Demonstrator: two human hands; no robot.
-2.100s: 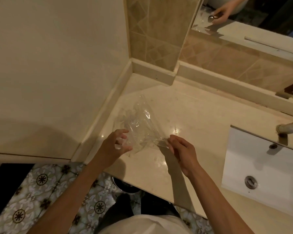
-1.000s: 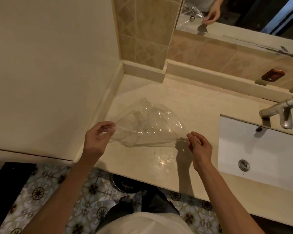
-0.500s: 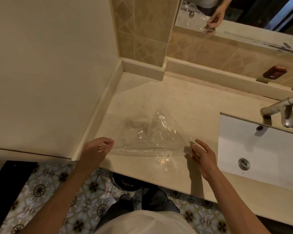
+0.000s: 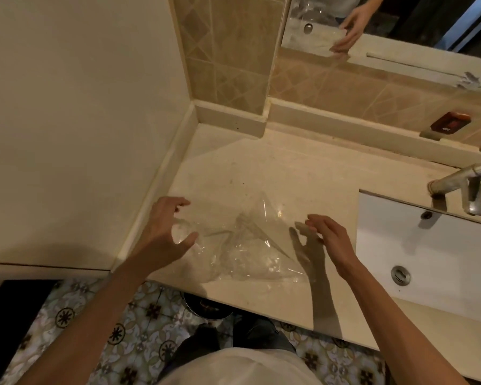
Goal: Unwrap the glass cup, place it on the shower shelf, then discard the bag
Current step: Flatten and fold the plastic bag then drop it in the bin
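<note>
Bag (image 4: 245,245), clear plastic, lies crumpled on the beige counter (image 4: 261,168) near its front edge, left of the white sink (image 4: 428,254). Left hand (image 4: 161,232) sits at the bag's left end, fingers curled around something clear and rounded (can't tell if it is the glass cup, or whether the fingers actually grip it). Right hand (image 4: 331,240) hovers at the bag's right edge, fingers relaxed, holding nothing.

Clear crinkled plastic bag (image 4: 247,245) is blending into the pale stone counter (image 4: 261,168); its far edges are proving too faint to trace. Whether the left hand (image 4: 164,234) is touching it cannot be told. Chrome tap (image 4: 461,184) is running off the right edge. Round dark bin (image 4: 206,307) is hiding under the counter's lip.
</note>
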